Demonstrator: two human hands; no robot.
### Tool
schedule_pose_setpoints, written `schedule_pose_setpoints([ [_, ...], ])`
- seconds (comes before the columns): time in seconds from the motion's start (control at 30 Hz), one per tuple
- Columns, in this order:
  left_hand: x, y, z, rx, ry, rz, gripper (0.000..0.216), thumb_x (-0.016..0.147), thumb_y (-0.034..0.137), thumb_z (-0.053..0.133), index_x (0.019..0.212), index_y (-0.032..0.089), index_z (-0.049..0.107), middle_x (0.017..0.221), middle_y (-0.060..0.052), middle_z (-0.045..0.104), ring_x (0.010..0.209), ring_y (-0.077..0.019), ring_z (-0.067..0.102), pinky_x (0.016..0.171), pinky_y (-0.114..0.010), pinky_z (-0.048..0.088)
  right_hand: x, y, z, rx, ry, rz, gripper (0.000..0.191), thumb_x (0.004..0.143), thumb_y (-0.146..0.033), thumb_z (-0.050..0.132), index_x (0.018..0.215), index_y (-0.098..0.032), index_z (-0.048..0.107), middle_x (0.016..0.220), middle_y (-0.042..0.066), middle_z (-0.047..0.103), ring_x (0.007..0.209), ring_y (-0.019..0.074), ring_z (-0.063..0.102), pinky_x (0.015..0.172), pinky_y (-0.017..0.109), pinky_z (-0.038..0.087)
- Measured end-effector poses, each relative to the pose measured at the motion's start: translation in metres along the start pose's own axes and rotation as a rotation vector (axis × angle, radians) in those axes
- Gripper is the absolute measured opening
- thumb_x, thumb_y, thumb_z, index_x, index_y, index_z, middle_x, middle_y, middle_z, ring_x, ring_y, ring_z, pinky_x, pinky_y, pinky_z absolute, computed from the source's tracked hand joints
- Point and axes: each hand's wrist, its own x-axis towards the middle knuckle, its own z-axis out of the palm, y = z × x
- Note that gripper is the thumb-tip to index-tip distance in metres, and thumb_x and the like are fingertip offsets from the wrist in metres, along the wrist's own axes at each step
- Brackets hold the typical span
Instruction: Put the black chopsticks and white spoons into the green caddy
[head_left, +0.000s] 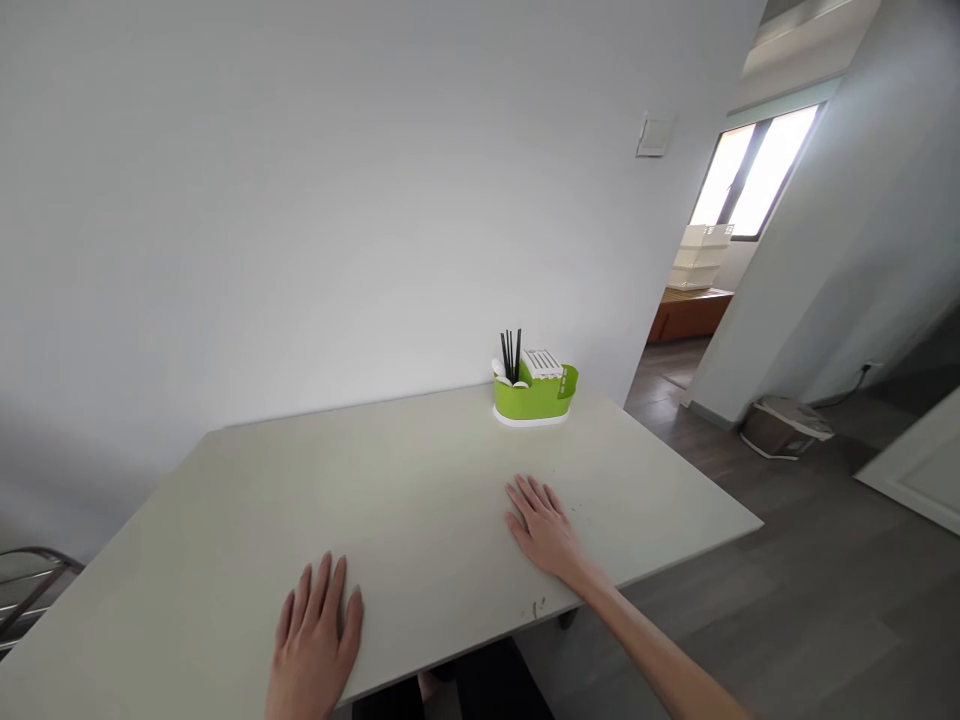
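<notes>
My left hand (315,630) lies flat, palm down, on the pale table (225,520) near its front edge, fingers stretched out and holding nothing. My right hand (544,525) also rests flat on the tabletop further right, fingers extended toward the far side, holding nothing. A green holder (534,395) with a white base stands at the table's far edge by the wall, about a forearm's length beyond my right hand. Black sticks and a white slotted insert rise from it.
A white wall runs behind the table. A metal rack (30,585) shows at the lower left. To the right, dark wood floor leads to a doorway with a window and stacked white trays (701,255); a low box (784,425) sits by the wall.
</notes>
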Motion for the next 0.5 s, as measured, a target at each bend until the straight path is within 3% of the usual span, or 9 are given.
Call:
schedule_pose_setpoints([
  [0.27, -0.003, -0.006, 0.001, -0.008, 0.007, 0.069, 0.069, 0.104, 0.05, 0.027, 0.156, 0.012, 0.053, 0.165, -0.014, 0.045, 0.16, -0.0366, 0.028, 0.128, -0.058, 0.026, 0.001, 0.0, 0.001, -0.005, 0.032, 0.002, 0.065, 0.11, -0.058, 0.023, 0.164, -0.028, 0.042, 0.173, 0.001, 0.031, 0.162, 0.0257, 0.025, 0.132, 0.05, 0.021],
  [0.5, -0.007, -0.016, 0.011, -0.068, 0.037, 0.119, 0.065, 0.104, 0.045, 0.024, 0.159, 0.021, 0.05, 0.165, -0.011, 0.046, 0.162, -0.0345, 0.019, 0.129, -0.061, 0.023, 0.001, -0.001, 0.001, -0.004, 0.043, -0.009, 0.064, 0.111, -0.058, 0.023, 0.164, -0.027, 0.042, 0.173, 0.0, 0.03, 0.162, 0.0253, 0.024, 0.132, 0.05, 0.023],
])
